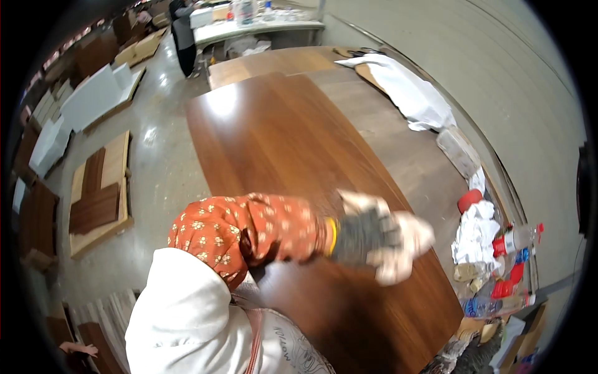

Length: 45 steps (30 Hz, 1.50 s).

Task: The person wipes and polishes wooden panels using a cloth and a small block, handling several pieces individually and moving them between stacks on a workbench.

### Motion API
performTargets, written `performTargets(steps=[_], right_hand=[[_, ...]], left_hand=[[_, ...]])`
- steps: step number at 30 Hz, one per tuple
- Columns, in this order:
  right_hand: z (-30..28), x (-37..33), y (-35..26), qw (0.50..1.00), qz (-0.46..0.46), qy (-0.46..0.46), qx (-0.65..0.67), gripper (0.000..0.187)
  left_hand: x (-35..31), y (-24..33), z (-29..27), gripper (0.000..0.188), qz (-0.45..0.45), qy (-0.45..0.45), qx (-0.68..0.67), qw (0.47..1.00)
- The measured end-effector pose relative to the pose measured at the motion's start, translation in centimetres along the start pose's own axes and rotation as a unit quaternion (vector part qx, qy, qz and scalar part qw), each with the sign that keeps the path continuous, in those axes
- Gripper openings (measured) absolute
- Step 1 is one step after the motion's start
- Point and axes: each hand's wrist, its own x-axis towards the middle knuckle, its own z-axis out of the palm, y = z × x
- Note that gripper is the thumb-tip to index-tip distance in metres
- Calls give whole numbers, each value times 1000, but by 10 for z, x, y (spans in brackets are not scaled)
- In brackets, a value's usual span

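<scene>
My left hand (364, 238), in a dark grey glove with the fingertips blurred by motion, reaches across to the right from an orange floral sleeve. It is closed around a pale crumpled cloth (408, 246), which bulges out past the fingers. Beneath the hand lies a large, glossy brown wood-grain panel (293, 143). The cloth appears to touch the panel toward its right edge. My right hand is not in view.
The panel rests on a wood-grain worktable (349, 93). Along its right side lie a white sheet (405, 87), a clear plastic box (459, 151), white rags (476, 230) and plastic bottles (483, 306). Panels on pallets (103, 193) stand left. A person (184, 37) stands far off; another's hand (80, 348) shows lower left.
</scene>
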Motion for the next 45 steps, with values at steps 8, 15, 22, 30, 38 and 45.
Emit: performTargets(steps=[8,15,22,30,38,45], right_hand=[[39,6,-296,942,-110,-149,279,66],[209,-67,-592,636,-9,-319,702,47],[316,-53,-696,463,165,-318,811,47],[318,-40,-688,308,227,-313,869,39],[320,-24,-687,364,242,-266,859,47],[350,1,-709,545,215,-135,799,53]], left_hand=[[-155,-9,-130,34,-231,-31,-30,972],[-392,-121,-290,47,-558,-9,225,799],[-455,-144,-286,34,-697,218,-236,640],[-458,-194,-347,29,-664,52,-254,702],[-367,-324,-219,51,-327,-59,-224,916],[-321,-391,-143,47,-518,-4,-289,805]])
